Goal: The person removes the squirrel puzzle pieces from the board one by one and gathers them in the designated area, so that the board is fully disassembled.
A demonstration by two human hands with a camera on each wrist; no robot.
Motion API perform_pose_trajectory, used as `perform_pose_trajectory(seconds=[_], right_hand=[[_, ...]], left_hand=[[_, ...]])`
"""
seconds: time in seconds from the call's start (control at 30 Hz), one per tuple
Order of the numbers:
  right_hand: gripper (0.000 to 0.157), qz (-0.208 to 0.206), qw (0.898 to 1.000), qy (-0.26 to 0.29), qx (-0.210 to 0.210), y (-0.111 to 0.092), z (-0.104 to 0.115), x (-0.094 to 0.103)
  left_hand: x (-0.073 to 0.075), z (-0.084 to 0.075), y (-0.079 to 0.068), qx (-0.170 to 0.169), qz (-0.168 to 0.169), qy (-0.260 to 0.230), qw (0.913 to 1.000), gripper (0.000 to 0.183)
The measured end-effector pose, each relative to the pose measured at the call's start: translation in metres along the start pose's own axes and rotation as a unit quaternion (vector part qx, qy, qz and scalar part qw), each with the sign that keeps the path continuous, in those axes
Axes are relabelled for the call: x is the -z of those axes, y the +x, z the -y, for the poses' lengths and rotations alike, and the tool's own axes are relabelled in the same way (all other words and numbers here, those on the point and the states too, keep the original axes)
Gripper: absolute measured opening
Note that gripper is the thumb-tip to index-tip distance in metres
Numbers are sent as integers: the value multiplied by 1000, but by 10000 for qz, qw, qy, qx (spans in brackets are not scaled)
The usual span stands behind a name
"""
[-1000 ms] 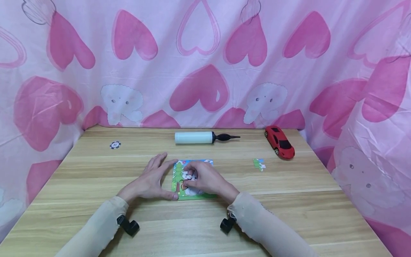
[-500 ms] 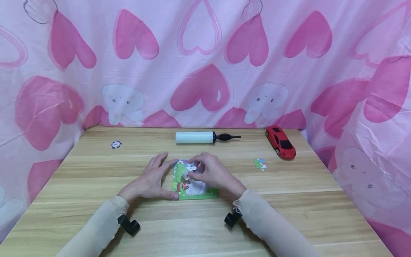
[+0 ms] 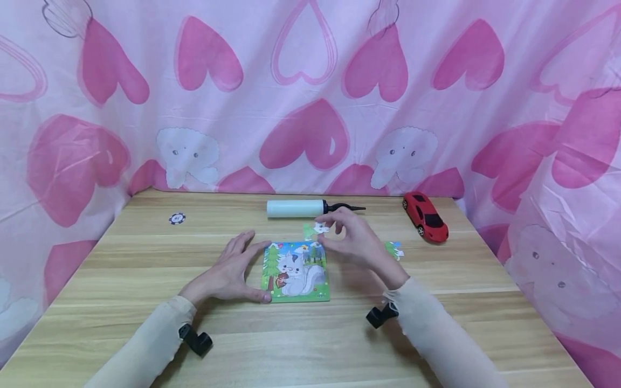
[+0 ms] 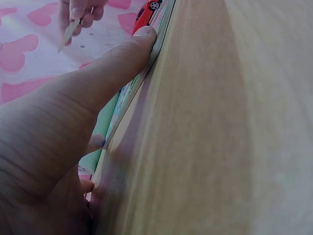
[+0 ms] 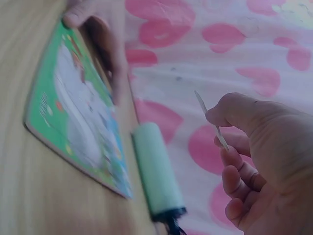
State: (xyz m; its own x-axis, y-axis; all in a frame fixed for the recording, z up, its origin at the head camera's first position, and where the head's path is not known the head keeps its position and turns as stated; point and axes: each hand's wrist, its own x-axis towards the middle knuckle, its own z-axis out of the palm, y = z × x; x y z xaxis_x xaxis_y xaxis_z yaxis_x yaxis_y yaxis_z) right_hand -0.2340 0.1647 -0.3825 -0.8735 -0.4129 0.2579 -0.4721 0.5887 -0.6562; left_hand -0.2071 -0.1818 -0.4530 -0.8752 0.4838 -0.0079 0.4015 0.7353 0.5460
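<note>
A square jigsaw puzzle (image 3: 296,272) with a white squirrel picture lies flat on the table in the head view. My left hand (image 3: 225,269) spans its left side, thumb pressing the near left corner and forefinger at the far left corner, fingers fairly straight. Raised beyond the puzzle's far right corner, my right hand (image 3: 356,237) pinches a puzzle piece (image 3: 315,230) with green and white print. Seen edge-on, that thin puzzle piece (image 5: 221,137) sits between thumb and fingers in the right wrist view. Another puzzle piece (image 3: 394,250) lies to the right, partly hidden behind the right forearm.
A pale green hand pump (image 3: 296,208) with a black nozzle lies at the back. At the back right stands a red toy car (image 3: 426,216); a poker chip (image 3: 177,218) is at the back left. A pink heart-print cloth (image 3: 301,124) hangs around the wooden table (image 3: 301,345).
My right hand has lifted off the puzzle and moved right and away with the piece, uncovering the squirrel picture. My left hand keeps its place at the left edge.
</note>
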Motion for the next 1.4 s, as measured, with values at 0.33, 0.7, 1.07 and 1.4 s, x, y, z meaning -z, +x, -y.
perform_pose_trajectory(seconds=[0.33, 0.7, 1.07, 1.4], right_hand=[[43, -390, 9972, -540, -331, -15, -22, 55], [40, -875, 9930, -688, -394, -44, -51, 92], [41, -1092, 9930, -439, 24, -69, -74, 113], [43, -985, 9942, -406, -118, -89, -95, 117]], left_hand=[[0, 0, -1, 50, -17, 53, 10000, 133], [1, -2, -2, 73, -11, 49, 10000, 132], [2, -1, -1, 38, -4, 28, 10000, 132], [3, 0, -1, 28, 18, 0, 10000, 133]])
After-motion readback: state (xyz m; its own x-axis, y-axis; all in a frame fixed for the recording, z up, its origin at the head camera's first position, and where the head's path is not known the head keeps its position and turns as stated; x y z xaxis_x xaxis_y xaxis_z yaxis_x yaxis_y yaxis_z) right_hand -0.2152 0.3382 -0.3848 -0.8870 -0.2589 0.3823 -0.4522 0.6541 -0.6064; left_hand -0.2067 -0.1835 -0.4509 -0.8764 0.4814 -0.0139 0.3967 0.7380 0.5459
